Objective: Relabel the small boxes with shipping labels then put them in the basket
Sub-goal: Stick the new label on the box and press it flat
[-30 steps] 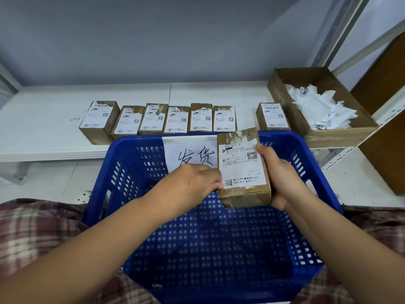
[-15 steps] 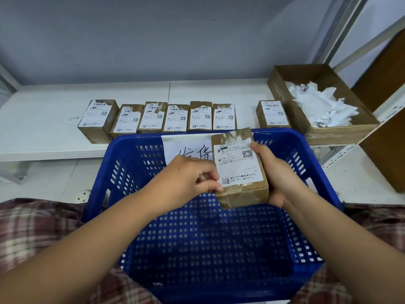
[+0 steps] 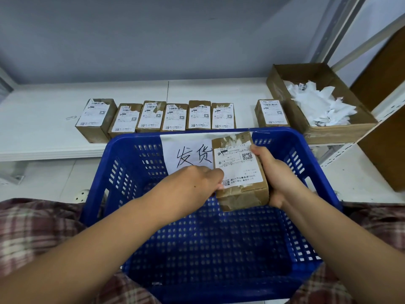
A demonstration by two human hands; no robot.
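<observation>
While the right hand grips the small box from its right side above the blue basket, the left hand touches its left edge. Its fingertips pinch the shipping label at the lower left corner.

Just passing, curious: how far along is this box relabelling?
Done: paper scraps sit in the cardboard tray, but no box lies in the blue basket. In hand: the right-hand grip holds one small box over it; the left-hand grip pinches its label at a corner. Left: seven boxes wait on the shelf.
</observation>
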